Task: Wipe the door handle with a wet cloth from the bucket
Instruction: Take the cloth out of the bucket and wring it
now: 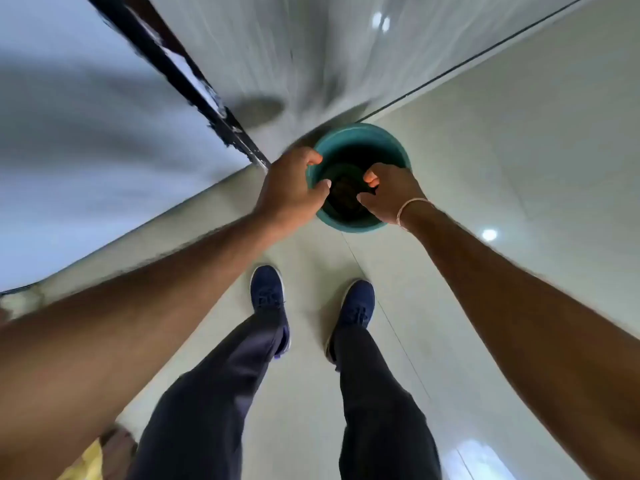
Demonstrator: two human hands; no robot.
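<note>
A teal bucket (pixel 398 147) stands on the pale tiled floor in front of my feet. Over its dark opening hangs a bunched, dark brown cloth (pixel 346 192). My left hand (pixel 292 188) is at the bucket's left rim with its fingers curled and its thumb against the cloth's left end. My right hand (pixel 393 194), with a thin band at the wrist, pinches the cloth's right end between thumb and fingers. The lower part of the cloth is lost in the bucket's shadow. No door handle is in view.
A blue-grey wall or door panel (pixel 86 133) fills the left, edged by a black strip (pixel 180 77) that runs down towards the bucket. My dark blue shoes (pixel 268 299) stand just short of the bucket. Something yellow (pixel 86 462) lies at the bottom left.
</note>
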